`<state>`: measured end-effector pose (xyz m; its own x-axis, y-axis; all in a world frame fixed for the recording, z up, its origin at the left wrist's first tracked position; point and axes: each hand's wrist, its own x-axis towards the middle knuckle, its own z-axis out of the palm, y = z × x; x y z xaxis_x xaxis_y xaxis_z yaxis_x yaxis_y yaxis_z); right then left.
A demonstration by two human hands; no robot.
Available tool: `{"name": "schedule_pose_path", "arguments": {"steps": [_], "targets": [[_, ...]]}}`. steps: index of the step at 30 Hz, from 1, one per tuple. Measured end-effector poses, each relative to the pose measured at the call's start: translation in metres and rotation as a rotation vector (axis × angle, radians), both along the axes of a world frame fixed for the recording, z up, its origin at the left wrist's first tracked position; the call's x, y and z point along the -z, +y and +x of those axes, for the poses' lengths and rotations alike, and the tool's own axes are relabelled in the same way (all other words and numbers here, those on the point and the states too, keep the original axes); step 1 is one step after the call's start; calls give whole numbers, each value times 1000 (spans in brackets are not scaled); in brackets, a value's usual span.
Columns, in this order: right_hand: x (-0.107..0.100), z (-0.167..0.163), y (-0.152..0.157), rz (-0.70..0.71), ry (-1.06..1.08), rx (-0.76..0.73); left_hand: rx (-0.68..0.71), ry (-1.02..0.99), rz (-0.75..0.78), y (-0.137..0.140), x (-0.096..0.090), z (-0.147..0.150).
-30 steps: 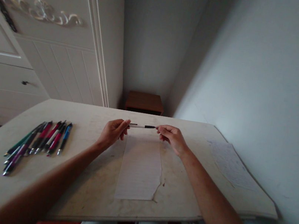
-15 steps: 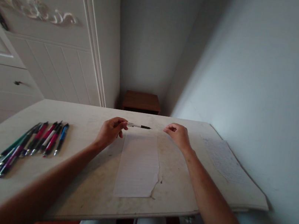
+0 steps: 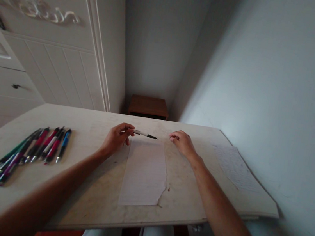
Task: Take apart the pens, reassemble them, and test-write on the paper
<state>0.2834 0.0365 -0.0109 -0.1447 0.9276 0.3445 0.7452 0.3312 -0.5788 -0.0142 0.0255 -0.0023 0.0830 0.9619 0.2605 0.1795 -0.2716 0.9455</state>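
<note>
My left hand (image 3: 117, 137) pinches one end of a white pen (image 3: 143, 133) with a dark front section. Its tip points right, tilted slightly down, above the far edge of a sheet of paper (image 3: 145, 175). To the right, apart from the pen, my right hand (image 3: 183, 143) is closed with fingertips together. Whether something small sits in those fingers, I cannot make out. The paper lies flat between my forearms, its lower right corner torn.
Several pens (image 3: 34, 147) in red, purple, green and blue lie grouped at the table's left. A written sheet (image 3: 237, 167) lies at the right near the wall (image 3: 282, 93). White cupboards (image 3: 63, 72) border the left. A brown wooden stand (image 3: 149, 105) is beyond the table (image 3: 88, 206).
The pen's tip has dipped slightly in my left hand. My right hand has moved a little left, nearer the pen, and its fingers have curled in more.
</note>
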Motion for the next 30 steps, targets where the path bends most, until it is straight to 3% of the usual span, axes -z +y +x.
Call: {"name": "schedule_pose_path", "arguments": {"steps": [9,13,18,23,30], "targets": [[2,1,1,-13,84,54,4,-7,-3,-1,-1,0],[-1,-6,0,100,106,54,1,3,-8,-2,-2,1],[-9,-27,-11,230,161,-93,11,15,-15,-1,0,2],[-11,-45,-23,167,197,-277,59,33,-33,-3,3,3],[-13,-50,-28,-3,214,-329,95,57,-11,-10,-4,6]]}}
